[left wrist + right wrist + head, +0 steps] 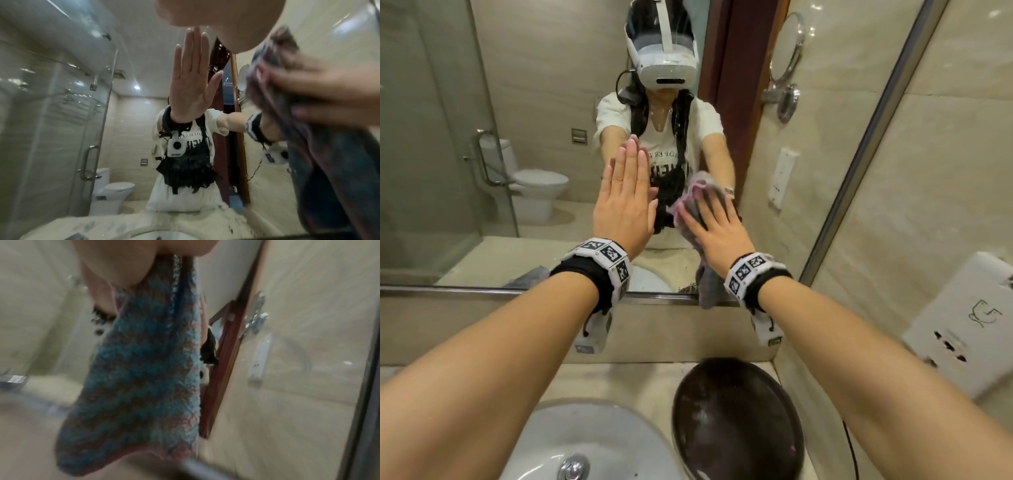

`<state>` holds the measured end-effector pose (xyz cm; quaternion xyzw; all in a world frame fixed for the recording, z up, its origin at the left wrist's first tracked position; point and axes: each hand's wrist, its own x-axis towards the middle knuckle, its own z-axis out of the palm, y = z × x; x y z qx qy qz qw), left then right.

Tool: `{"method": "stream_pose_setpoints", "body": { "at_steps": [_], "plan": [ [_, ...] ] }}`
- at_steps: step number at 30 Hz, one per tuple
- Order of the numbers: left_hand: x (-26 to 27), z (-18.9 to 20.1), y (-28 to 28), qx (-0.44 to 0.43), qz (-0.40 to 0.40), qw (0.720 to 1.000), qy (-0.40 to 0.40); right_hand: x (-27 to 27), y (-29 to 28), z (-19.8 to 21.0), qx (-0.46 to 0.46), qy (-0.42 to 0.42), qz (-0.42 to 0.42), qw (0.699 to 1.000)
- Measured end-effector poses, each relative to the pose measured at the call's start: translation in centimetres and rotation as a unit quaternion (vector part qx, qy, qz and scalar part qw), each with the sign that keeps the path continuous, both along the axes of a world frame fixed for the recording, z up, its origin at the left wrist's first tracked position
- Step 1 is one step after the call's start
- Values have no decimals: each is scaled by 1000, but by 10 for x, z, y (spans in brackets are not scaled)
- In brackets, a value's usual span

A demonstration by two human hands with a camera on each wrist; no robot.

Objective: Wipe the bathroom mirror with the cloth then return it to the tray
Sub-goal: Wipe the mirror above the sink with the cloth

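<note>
The wall mirror (534,102) fills the upper part of the head view. My left hand (625,202) lies flat on the glass, fingers straight and together, holding nothing. Just to its right my right hand (714,229) presses the blue-and-pink knitted cloth (690,202) against the glass with straight fingers. The cloth's loose end (705,287) hangs down over the mirror's lower frame. In the right wrist view the cloth (144,369) dangles below my palm (133,261), blurred. The dark oval tray (736,421) sits on the counter below my right forearm.
A white sink basin (585,442) with a chrome drain is set in the beige counter left of the tray. A white wall socket panel (962,325) is on the right wall, close to my right arm. The mirror's metal frame (859,164) runs along its right edge.
</note>
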<state>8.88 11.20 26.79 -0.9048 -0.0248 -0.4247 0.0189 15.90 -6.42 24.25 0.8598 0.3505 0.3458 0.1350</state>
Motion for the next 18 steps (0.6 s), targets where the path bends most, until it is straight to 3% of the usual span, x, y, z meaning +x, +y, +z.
{"method": "stream_pose_setpoints", "body": {
  "at_steps": [3, 5, 8, 11, 13, 16, 18],
  "plan": [
    [-3, -15, 5, 7, 8, 1000, 18, -5, 0, -50, -76, 33, -23, 996],
    [-6, -23, 8, 5, 10, 999, 33, -8, 0, -55, -68, 46, -40, 996],
    [-7, -26, 11, 14, 11, 999, 37, 1, -9, -31, 33, -7, -35, 999],
    [-3, -19, 6, 33, 2, 999, 25, 12, -27, 13, 157, 2, -104, 982],
    [1, -11, -1, 35, -8, 999, 13, 15, -39, 35, 281, 15, -153, 947],
    [6, -3, -15, 32, -27, 999, 6, 20, -47, 41, 474, 60, -229, 848],
    [7, -3, -24, 36, -37, 999, 12, 17, -46, 28, 542, 116, -270, 787]
  ]
}}
